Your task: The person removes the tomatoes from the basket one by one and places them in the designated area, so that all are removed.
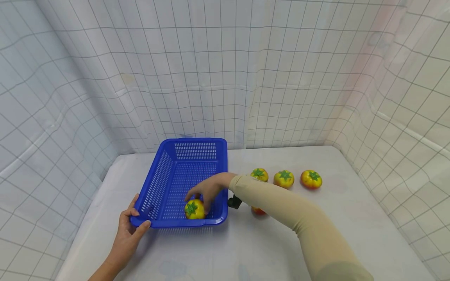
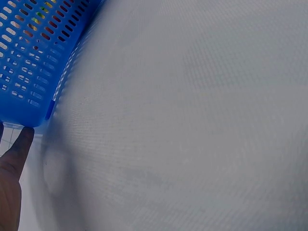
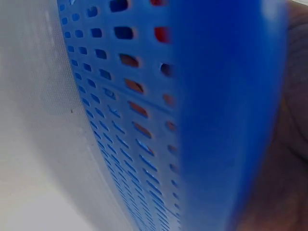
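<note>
A blue plastic basket (image 1: 191,222) with slotted walls stands on the white table. In the head view my left hand (image 1: 128,234) grips its front left corner, thumb on the front rim and fingers at the left side. Over the basket's right wall reaches my right hand (image 1: 211,187), its fingers and thumb bent round a yellow tomato (image 1: 193,210) with a green star-shaped top. This tomato is low inside, near the front wall. In the right wrist view the basket wall (image 3: 221,96) hides most of the right hand (image 3: 293,144); red shows through the slots.
Right of the basket, a row of yellow-red tomatoes lies on the table: one at left (image 1: 259,173), a middle tomato (image 1: 284,179) and a right tomato (image 1: 311,179). Another tomato (image 1: 258,211) is mostly hidden under the right sleeve (image 1: 281,203). Gridded white curtains (image 1: 225,78) enclose the table.
</note>
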The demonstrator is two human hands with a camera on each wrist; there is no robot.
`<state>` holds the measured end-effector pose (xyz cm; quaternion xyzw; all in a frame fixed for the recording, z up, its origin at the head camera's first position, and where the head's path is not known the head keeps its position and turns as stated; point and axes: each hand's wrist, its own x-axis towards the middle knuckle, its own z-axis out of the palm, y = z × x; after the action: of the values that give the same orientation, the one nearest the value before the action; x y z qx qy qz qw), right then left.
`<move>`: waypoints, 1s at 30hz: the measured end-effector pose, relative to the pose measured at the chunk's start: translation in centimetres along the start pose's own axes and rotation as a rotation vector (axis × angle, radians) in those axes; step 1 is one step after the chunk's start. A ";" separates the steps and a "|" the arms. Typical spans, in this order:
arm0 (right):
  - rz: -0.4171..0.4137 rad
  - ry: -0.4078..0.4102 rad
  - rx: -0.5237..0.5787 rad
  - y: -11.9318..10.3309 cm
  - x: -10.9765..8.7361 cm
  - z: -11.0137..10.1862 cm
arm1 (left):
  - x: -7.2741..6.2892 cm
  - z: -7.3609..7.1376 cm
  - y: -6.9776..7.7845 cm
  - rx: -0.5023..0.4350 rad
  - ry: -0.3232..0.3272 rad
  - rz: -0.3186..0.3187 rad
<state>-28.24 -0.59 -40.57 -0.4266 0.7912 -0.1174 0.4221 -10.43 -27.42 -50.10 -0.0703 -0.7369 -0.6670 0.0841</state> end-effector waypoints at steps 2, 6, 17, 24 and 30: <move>-0.002 -0.010 0.021 -0.1 -0.1 -0.2 | 0.0 0.0 0.0 0.000 0.001 0.000; -0.002 -0.029 0.052 -0.4 -0.4 -0.8 | 0.0 -0.1 -0.1 -0.004 0.002 0.001; 0.080 -0.111 0.045 -1.9 0.4 -2.4 | -0.1 -0.1 0.0 0.004 -0.004 -0.015; 0.114 -0.162 0.059 -2.6 1.6 -3.0 | -0.1 0.0 0.1 0.021 0.004 -0.025; 0.150 -0.205 0.102 -2.7 2.2 -3.1 | -0.1 -0.1 0.0 0.023 0.011 -0.013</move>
<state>-29.71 -4.49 -38.48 -0.3539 0.7666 -0.0813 0.5295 -10.37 -27.47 -50.13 -0.0609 -0.7446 -0.6593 0.0846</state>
